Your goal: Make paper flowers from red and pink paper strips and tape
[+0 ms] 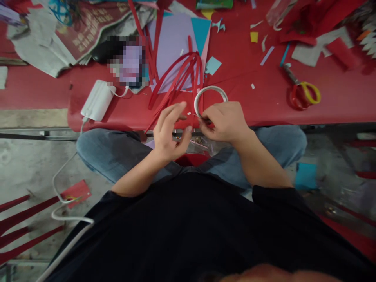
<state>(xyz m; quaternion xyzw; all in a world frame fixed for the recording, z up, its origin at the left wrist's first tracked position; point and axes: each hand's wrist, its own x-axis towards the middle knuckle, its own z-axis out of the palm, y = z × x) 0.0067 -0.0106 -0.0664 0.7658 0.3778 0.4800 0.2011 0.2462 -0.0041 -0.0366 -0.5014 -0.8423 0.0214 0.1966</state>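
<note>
Dark shirt (pixel 188 227) nearest; beyond, the right hand (pixel 226 122) grips a slim white ring (pixel 210 88) at the red tabletop (pixel 261 102) edge, left hand (pixel 168 135) loosely open; tabletop stretches rightward to scissors (pixel 311 94)

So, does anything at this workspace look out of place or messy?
Yes: paper offcuts, like the light blue scrap and yellow scrap, are strewn across the red table. A red paper piece and a blue sheet lie below table level, perhaps dropped. The white ring in the right hand shows no visible damage.
</note>
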